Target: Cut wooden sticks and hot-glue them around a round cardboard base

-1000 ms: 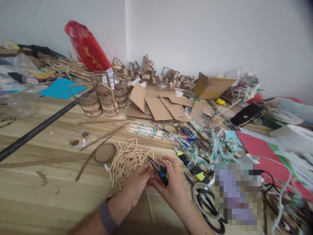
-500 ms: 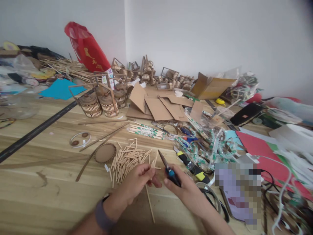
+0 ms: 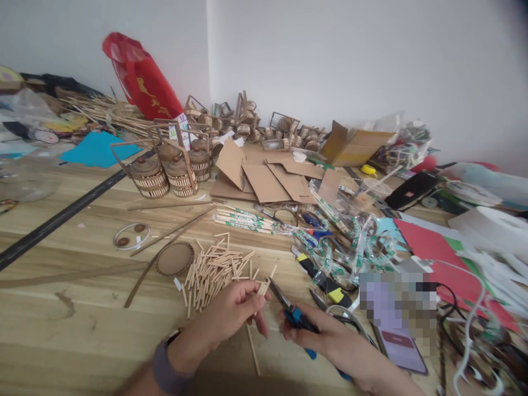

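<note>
My left hand [image 3: 243, 305] is closed, pinching a few short wooden sticks [image 3: 264, 287] that poke up past the fingertips. Wrapped in my right hand [image 3: 317, 330] is a pair of pliers [image 3: 296, 314] with blue and black handles. Their long dark pointed jaws [image 3: 280, 291] reach toward the held sticks; whether they touch I cannot tell. Just beyond my left hand lies a loose pile of short sticks [image 3: 216, 269]. One longer thin stick [image 3: 253, 352] rests on the table below that hand. A round brown disc with a beaded edge [image 3: 175, 258] is left of the pile.
Small woven baskets with handles [image 3: 150, 179] stand at the back left, near a red bag [image 3: 142, 77]. Cardboard pieces [image 3: 268, 181] lie at the centre back. Plastic wrappers [image 3: 325, 247], a yellow-and-black cutter [image 3: 325, 280] and a phone [image 3: 400, 341] crowd the right side.
My right hand has shifted right and slightly down, turning the pliers so that their blue handle ends show. The sticks in my left hand now tilt to the right.
</note>
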{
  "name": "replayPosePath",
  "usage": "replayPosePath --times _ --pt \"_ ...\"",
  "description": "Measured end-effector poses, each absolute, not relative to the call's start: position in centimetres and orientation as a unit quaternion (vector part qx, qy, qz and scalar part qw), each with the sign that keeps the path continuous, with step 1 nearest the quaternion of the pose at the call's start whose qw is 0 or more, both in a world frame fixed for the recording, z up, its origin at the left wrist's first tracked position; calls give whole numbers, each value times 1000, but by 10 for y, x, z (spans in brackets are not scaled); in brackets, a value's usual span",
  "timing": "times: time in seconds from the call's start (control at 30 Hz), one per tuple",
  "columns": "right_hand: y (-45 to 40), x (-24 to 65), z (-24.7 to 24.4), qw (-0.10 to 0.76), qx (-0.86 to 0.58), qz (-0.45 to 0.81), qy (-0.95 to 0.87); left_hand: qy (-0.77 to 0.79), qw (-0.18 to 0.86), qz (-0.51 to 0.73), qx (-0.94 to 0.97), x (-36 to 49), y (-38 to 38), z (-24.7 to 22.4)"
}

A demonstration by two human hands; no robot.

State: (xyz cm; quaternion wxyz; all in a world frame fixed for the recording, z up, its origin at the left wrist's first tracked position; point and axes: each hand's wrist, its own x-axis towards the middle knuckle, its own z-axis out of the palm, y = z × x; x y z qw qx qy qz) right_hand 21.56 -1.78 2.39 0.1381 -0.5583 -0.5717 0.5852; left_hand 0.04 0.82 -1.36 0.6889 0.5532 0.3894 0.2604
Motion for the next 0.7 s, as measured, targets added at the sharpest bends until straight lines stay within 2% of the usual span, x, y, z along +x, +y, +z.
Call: replayPosePath --times 0.13,0.7 --pt "-13 205 29 146 -539 622 -549 365 696 252 565 3 7 -13" --pt "-6 200 19 149 -508 643 -554 354 711 230 563 4 6 -14"
